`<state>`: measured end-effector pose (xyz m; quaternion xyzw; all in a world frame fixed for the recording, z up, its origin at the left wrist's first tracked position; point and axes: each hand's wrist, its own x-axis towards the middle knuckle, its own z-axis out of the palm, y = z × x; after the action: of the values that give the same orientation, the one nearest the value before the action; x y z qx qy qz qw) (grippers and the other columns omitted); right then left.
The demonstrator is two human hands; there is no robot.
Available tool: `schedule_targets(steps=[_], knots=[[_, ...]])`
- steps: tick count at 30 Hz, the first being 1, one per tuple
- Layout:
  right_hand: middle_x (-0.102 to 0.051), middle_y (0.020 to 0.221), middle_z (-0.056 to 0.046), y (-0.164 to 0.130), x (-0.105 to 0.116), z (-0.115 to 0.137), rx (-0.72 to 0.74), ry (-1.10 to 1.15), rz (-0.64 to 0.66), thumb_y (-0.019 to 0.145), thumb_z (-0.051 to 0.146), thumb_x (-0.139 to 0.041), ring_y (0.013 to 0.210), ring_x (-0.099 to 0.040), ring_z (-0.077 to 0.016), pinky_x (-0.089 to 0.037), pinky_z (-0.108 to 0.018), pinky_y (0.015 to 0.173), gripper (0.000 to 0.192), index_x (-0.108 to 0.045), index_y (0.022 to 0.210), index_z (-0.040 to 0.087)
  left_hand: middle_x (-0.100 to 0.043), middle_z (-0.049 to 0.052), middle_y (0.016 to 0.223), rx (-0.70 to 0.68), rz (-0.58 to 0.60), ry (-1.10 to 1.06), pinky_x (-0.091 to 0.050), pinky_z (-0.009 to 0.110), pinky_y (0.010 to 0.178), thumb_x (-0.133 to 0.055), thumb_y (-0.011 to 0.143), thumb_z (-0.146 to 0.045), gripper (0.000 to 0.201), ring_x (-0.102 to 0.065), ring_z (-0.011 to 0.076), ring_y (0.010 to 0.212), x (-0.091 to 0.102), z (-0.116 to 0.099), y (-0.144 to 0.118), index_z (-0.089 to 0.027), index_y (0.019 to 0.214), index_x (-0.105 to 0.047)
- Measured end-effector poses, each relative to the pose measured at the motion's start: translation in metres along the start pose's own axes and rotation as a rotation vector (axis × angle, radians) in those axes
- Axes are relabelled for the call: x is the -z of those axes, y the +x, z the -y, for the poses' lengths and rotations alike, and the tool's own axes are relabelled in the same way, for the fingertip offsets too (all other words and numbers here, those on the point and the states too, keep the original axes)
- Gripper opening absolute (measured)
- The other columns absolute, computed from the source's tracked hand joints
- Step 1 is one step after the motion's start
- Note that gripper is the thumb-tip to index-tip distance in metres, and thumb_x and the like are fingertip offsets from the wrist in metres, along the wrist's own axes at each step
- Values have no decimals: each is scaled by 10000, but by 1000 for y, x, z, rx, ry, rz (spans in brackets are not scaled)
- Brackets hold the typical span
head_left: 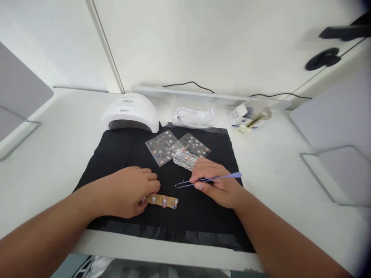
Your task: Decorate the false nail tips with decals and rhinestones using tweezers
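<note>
My left hand [131, 192] is closed on the left end of a tan strip [159, 200] that carries several small decorated nail tips; the fingers cover that end. My right hand [218, 182] grips a pair of purple tweezers [223, 177] between thumb and fingers. The tweezers point left, a little above the strip's right end. A tiny pale speck shows at their tips, too small to name. Just beyond my right hand lies a clear compartment case [184, 159] filled with small charms, partly hidden by the hand.
Two clear sticker sheets [162, 148] overlap on the black mat [116, 154]. A white nail lamp [130, 112] stands at the back left. Behind the mat are a clear container of white packets [193, 117], an opened box [240, 114] and a bottle with a gold cap [255, 120].
</note>
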<state>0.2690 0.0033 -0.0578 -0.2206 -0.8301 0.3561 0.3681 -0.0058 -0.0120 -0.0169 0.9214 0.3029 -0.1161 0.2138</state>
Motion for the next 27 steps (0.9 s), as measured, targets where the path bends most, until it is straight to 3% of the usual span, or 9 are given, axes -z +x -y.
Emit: schedule_targets(steps=[7, 21, 27], knots=[[-667, 730, -29, 0, 3, -4, -11, 7, 14, 950, 203, -589, 712, -573, -172, -481, -348, 709, 99, -667, 892, 183, -636, 32, 871, -6, -59, 68, -424, 395, 710, -613, 741, -94, 149, -595, 227, 769, 0, -4, 1, -200, 838, -574], [-652, 730, -30, 1, 15, -1, -52, 40, 53, 949, 187, -585, 713, -579, -163, -495, -343, 683, 69, -654, 948, 178, -596, -9, 785, -6, -82, -13, -379, 411, 676, -632, 794, -164, 103, -559, 221, 717, -5, 7, 4, -240, 777, -565], [-680, 757, -41, 0, 15, -4, -64, 16, 48, 925, 158, -620, 730, -616, -170, -517, -397, 787, 82, -666, 993, 169, -582, -29, 748, -50, -152, 3, -319, 457, 704, -622, 850, -239, 97, -493, 222, 669, -15, 9, 2, -272, 798, -547]])
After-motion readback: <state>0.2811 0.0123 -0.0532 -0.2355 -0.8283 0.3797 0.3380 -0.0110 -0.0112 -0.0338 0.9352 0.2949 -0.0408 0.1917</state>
